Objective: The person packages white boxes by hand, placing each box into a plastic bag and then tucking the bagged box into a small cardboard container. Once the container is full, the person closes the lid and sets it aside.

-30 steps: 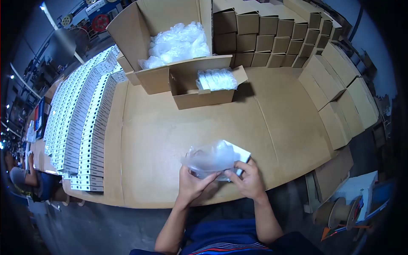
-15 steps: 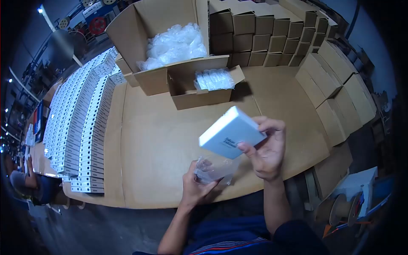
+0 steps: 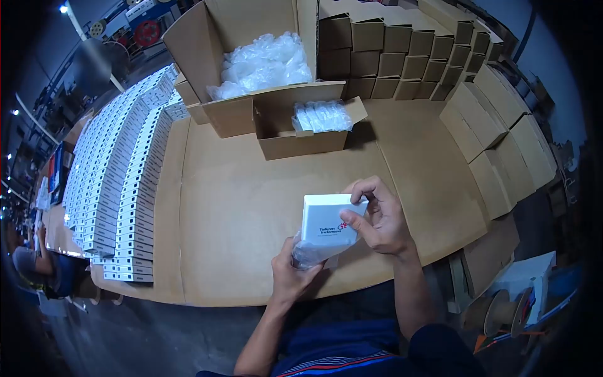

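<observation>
My right hand (image 3: 382, 221) grips a small white printed box (image 3: 323, 217) by its upper right corner, thumb on the front and fingers behind. The lower end of the box sits inside a clear plastic bag (image 3: 308, 253). My left hand (image 3: 292, 271) is closed around the bag, below and to the left of the box. Behind them on the table, an open cardboard carton (image 3: 301, 148) holds several items in clear plastic wrap (image 3: 322, 117).
Tall stacks of white boxes (image 3: 135, 213) line the table's left side. A large carton (image 3: 229, 118) full of clear plastic bags (image 3: 267, 63) stands at the back. Brown cartons (image 3: 392, 64) are stacked behind and at right. A person (image 3: 41, 264) is at far left.
The white box has come down and turned more upright, its lower end now in the plastic bag. My right hand moved down and slightly left with it; my left hand stayed nearly still.
</observation>
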Motion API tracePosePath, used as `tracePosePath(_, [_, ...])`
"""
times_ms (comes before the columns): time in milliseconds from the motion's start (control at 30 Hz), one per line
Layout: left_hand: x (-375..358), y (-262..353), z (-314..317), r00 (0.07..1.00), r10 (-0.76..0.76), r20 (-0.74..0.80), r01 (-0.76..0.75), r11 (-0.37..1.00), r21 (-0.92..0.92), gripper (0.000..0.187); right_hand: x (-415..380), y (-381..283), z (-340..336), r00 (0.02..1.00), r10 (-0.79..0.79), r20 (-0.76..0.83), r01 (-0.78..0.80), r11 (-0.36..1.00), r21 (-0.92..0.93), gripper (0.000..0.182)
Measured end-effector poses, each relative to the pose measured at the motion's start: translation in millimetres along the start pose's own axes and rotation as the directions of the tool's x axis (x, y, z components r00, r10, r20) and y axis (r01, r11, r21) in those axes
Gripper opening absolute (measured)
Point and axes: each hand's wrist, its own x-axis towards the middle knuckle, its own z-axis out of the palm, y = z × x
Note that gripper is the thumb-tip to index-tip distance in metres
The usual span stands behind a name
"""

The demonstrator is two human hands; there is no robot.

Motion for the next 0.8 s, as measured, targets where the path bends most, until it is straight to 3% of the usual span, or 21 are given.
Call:
tracePosePath(200, [0.3, -7.4, 4.4, 0.996, 0.074, -0.042, -0.075, 0.997, -0.034, 0.058, 4.8, 10.4, 4.0, 0.998, -0.008, 0.056, 0.011, 0.998, -0.068, 0.022])
tracePosePath(233, [-1.8, -2.2, 4.1, 1.000, -0.006, -0.025, 0.005, 0.999, -0.043, 0.063, 6.5, 6.8, 4.8, 0.998, 0.017, 0.067, -0.010, 0.993, -0.116, 0.022])
tracePosePath(333, [-1.4, 12.1, 5.1, 0.996, 0.071, -0.058, -0.083, 0.964, -0.252, 0.050, 12.8, -3.6, 9.0, 0.990, 0.128, 0.067, -0.110, 0.970, -0.218, 0.020])
tracePosePath(400, [-1.4, -2.5, 3.3, 0.998, -0.058, -0.035, 0.032, 0.864, -0.502, 0.039, 15.1, -4.4, 10.6, 0.973, 0.214, 0.086, -0.186, 0.950, -0.252, 0.020])
tracePosePath(433, [-1.1, -8.0, 2.9, 0.993, -0.118, -0.011, 0.087, 0.785, -0.613, 0.036, 15.1, 0.6, 12.2, 0.982, 0.163, 0.096, -0.131, 0.953, -0.274, 0.019])
tracePosePath(533, [1.3, -10.2, 6.9, 0.989, -0.126, -0.080, 0.065, 0.847, -0.528, 0.035, 13.9, 3.1, 16.0, 0.965, 0.237, 0.109, -0.210, 0.954, -0.215, 0.019])
tracePosePath(600, [2.7, -6.5, 9.4, 0.977, -0.177, -0.119, 0.078, 0.815, -0.574, 0.038, 4.7, 14.5, 18.9, 0.963, 0.271, -0.003, -0.270, 0.962, 0.048, 0.019])
tracePosePath(667, [4.0, -7.8, 11.8, 0.965, -0.199, -0.172, 0.060, 0.804, -0.591, 0.040, -7.3, 20.2, 22.6, 0.921, 0.359, -0.153, -0.284, 0.885, 0.369, 0.019])
tracePosePath(700, [4.3, -10.6, 10.9, 0.965, -0.194, -0.174, 0.053, 0.799, -0.599, 0.041, -18.0, 21.5, 17.7, 0.877, 0.463, -0.129, -0.373, 0.825, 0.424, 0.019])
tracePosePath(800, [4.9, -15.3, 8.2, 0.952, -0.215, -0.217, 0.057, 0.823, -0.565, 0.040, -50.9, 41.1, 24.5, 0.833, 0.548, -0.079, -0.457, 0.762, 0.459, 0.023])
